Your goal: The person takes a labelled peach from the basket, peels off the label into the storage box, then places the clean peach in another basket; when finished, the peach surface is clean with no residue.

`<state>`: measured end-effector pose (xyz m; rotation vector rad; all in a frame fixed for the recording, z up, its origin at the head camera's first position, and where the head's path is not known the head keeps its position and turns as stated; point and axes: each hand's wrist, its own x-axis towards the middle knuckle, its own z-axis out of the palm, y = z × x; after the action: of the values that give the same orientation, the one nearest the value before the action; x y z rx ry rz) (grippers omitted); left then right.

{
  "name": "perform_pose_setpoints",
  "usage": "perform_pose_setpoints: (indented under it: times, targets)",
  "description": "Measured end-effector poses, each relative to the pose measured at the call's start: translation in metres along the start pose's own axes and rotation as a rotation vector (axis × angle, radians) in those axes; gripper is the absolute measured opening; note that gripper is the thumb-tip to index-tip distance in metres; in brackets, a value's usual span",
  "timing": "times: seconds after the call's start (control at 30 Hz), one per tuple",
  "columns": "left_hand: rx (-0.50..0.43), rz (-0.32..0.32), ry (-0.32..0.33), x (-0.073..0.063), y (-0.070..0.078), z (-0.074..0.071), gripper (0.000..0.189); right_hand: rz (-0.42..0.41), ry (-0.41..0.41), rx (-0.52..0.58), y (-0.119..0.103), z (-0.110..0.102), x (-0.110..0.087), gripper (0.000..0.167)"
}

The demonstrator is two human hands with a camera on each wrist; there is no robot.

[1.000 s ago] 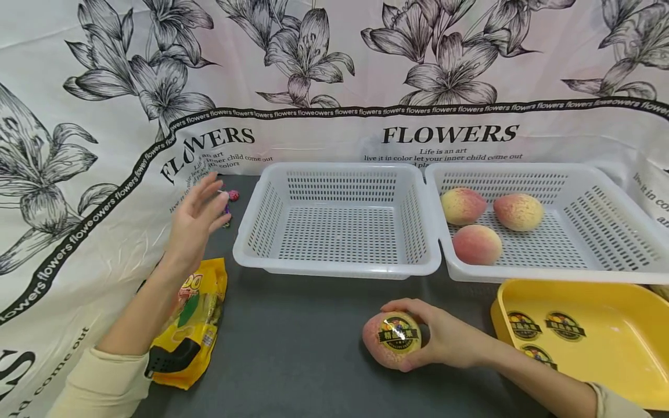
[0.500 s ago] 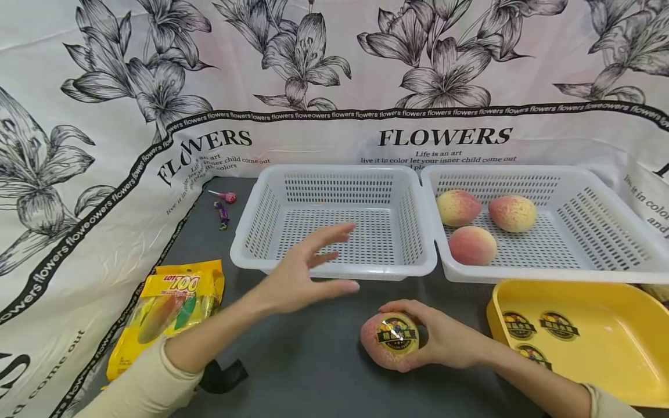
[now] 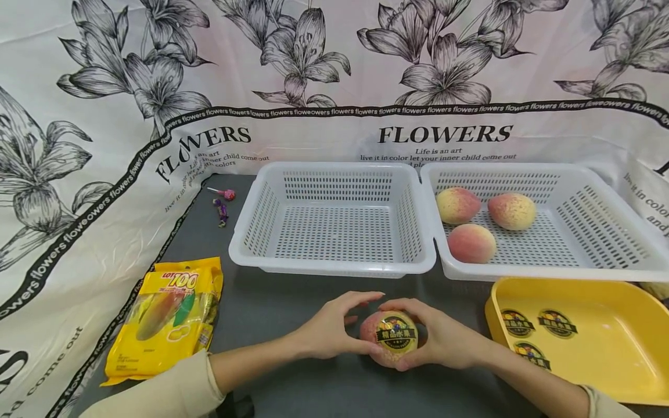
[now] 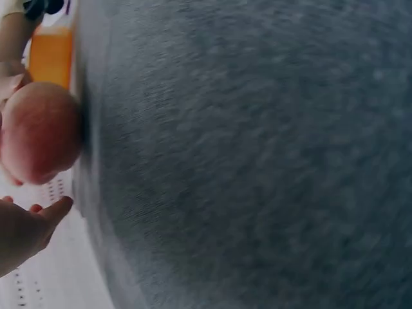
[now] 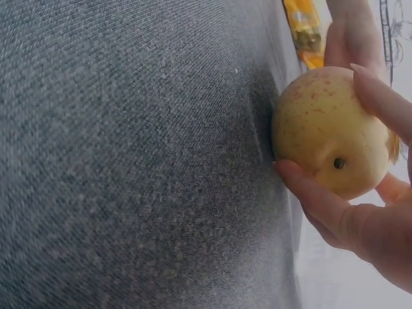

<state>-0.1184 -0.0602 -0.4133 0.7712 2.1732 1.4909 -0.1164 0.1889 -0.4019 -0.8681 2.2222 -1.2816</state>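
Observation:
A pink-and-yellow peach (image 3: 393, 338) with a round black-and-gold sticker on top sits on the grey table, low in the middle of the head view. My right hand (image 3: 444, 335) grips it from the right, thumb at the near side and fingers at the far side. From the left, my left hand (image 3: 337, 326) reaches around the peach with thumb and fingers spread apart. In the left wrist view, a gap shows between a left finger (image 4: 56, 210) and the peach (image 4: 42, 132). The right wrist view shows the peach's yellow side (image 5: 331, 132) with a dark stem hole.
A white perforated basket (image 3: 334, 268) stands at the back middle. Beside it, another white basket (image 3: 554, 273) holds three peaches (image 3: 472, 244). A yellow tray (image 3: 601, 342) with several round stickers (image 3: 557, 323) is at right. A yellow snack bag (image 3: 164, 319) and two wrapped candies (image 3: 220, 212) lie at left.
My left hand has swung from above the snack bag at the left, past the front of the white basket, down to the peach's left side. The right hand stays on the peach.

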Motion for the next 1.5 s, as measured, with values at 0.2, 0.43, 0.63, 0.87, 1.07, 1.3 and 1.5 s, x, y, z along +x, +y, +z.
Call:
perform_pose_setpoints:
  times: [0.2, 0.43, 0.63, 0.87, 1.07, 1.3, 1.5]
  targets:
    - [-0.077, 0.019, -0.017, 0.001, -0.005, 0.006, 0.077, -0.019, 0.004, 0.003, 0.001, 0.0, -0.001, 0.075]
    - [-0.135, 0.034, -0.021, 0.003, -0.006, 0.008, 0.071, 0.136, 0.073, 0.076, -0.008, -0.021, -0.004, 0.061]
    - [-0.145, 0.05, -0.009, 0.005, -0.006, 0.008, 0.066, 0.385, 0.095, 0.362, -0.022, -0.044, -0.006, 0.049]
    - [-0.137, 0.038, -0.001, 0.006, -0.004, 0.008, 0.064, 0.486, -0.056, 0.489, -0.03, -0.045, -0.001, 0.037]
    - [-0.139, 0.044, -0.011, 0.006, -0.004, 0.009, 0.064, 0.516, -0.074, 0.43, -0.038, -0.043, 0.005, 0.036]
    - [-0.124, 0.063, -0.009, 0.007, -0.004, 0.009, 0.064, 0.525, -0.066, 0.362, -0.042, -0.039, 0.011, 0.028]
    - [-0.126, 0.043, -0.002, 0.007, -0.004, 0.01, 0.063, 0.507, -0.026, 0.356, -0.043, -0.038, 0.014, 0.023]
